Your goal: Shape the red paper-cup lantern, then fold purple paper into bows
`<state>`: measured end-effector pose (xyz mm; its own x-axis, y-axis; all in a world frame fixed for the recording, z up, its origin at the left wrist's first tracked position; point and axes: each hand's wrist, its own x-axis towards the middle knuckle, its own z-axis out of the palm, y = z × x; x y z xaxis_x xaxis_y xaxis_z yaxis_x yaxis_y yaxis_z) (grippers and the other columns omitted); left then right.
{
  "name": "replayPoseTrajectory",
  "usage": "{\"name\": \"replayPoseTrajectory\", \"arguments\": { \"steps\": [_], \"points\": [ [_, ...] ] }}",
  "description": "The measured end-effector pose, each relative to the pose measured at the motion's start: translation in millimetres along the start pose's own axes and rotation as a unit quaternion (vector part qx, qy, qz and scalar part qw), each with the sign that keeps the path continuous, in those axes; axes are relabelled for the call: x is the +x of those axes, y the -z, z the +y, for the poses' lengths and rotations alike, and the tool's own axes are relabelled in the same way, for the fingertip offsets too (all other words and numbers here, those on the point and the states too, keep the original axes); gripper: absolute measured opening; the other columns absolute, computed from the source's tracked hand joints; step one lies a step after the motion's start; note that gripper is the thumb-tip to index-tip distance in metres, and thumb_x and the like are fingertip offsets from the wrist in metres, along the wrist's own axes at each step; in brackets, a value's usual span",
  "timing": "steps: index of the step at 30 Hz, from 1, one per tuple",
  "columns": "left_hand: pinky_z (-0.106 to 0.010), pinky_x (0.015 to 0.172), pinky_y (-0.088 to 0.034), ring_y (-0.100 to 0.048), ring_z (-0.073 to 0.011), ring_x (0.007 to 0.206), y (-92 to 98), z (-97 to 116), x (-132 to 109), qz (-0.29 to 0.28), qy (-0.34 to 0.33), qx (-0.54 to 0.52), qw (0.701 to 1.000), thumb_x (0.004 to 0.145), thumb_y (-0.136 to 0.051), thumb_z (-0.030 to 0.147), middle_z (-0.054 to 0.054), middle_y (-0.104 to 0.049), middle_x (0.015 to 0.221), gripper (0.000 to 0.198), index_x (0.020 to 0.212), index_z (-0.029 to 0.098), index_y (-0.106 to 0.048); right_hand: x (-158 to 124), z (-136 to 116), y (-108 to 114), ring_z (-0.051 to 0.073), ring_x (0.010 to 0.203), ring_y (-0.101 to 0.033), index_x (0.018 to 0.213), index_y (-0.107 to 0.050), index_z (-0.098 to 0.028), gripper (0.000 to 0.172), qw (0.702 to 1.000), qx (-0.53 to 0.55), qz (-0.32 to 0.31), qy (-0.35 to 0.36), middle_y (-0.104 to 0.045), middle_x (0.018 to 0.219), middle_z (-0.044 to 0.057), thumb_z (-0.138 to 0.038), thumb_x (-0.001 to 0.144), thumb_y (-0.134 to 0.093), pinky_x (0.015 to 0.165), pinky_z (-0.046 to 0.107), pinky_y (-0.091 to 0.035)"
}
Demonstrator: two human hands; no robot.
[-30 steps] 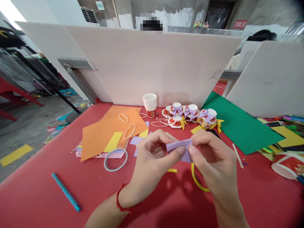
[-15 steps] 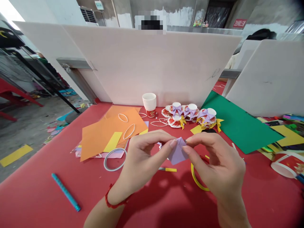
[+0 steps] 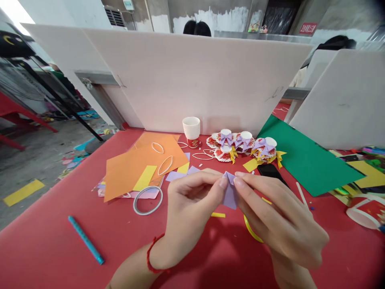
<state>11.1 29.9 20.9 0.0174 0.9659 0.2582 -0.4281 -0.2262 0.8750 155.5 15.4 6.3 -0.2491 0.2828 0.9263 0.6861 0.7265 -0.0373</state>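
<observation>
A small folded piece of purple paper (image 3: 230, 197) is held up over the table between both hands. My left hand (image 3: 192, 204), with a red cord at its wrist, pinches its upper left edge between thumb and forefinger. My right hand (image 3: 279, 216) presses its upper right side between thumb and fingertips. Below the hands, a yellow-handled tool (image 3: 218, 215) lies partly covered by the left hand. The right hand partly hides a yellow ring (image 3: 252, 230). Loose purple paper pieces (image 3: 176, 176) rest just beyond the left hand.
On the red table (image 3: 126, 249) lie a teal pen (image 3: 86, 240), a tape roll (image 3: 148, 200), orange sheets (image 3: 126, 168), a black phone (image 3: 272, 172) and a green sheet (image 3: 309, 156). Stacked paper cups (image 3: 191, 130) and several bow-trimmed cup crafts (image 3: 245, 141) stand before a white partition (image 3: 192, 76).
My right hand has turned, its fingers now more extended over the purple paper. The paper looks narrower, its right side folded in. The view has shifted slightly.
</observation>
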Motion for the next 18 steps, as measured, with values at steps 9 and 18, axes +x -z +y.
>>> {"name": "replayPoseTrajectory", "arguments": {
  "steps": [9,18],
  "points": [
    [-0.012,0.061,-0.053,-0.063,-0.008,0.063,1.5,-3.5,0.2,0.006,-0.016,0.02,1.0,0.08,-0.07,0.01,0.001,-0.074,0.065,0.023,0.07,0.026,-0.082,-4.1,1.4,-2.8,0.022,0.1,-0.073,0.111,-0.074,-0.011,0.028,0.999,-0.03,-0.015,0.002,-0.077,0.107,0.01,0.0,0.09,-0.059,0.084,0.032,-0.064],
    [-0.014,0.057,-0.052,-0.06,-0.0082,0.058,0.0,-3.2,0.6,0.011,-0.01,0.004,1.0,0.076,-0.071,0.008,0.001,-0.069,0.06,0.021,0.061,0.021,-0.077,-6.6,4.0,-12.5,0.022,0.092,-0.073,0.12,-0.071,-0.011,0.041,0.999,0.003,0.045,-0.009,-0.078,0.106,0.009,0.002,0.081,-0.07,0.079,0.033,-0.065]
  ]
}}
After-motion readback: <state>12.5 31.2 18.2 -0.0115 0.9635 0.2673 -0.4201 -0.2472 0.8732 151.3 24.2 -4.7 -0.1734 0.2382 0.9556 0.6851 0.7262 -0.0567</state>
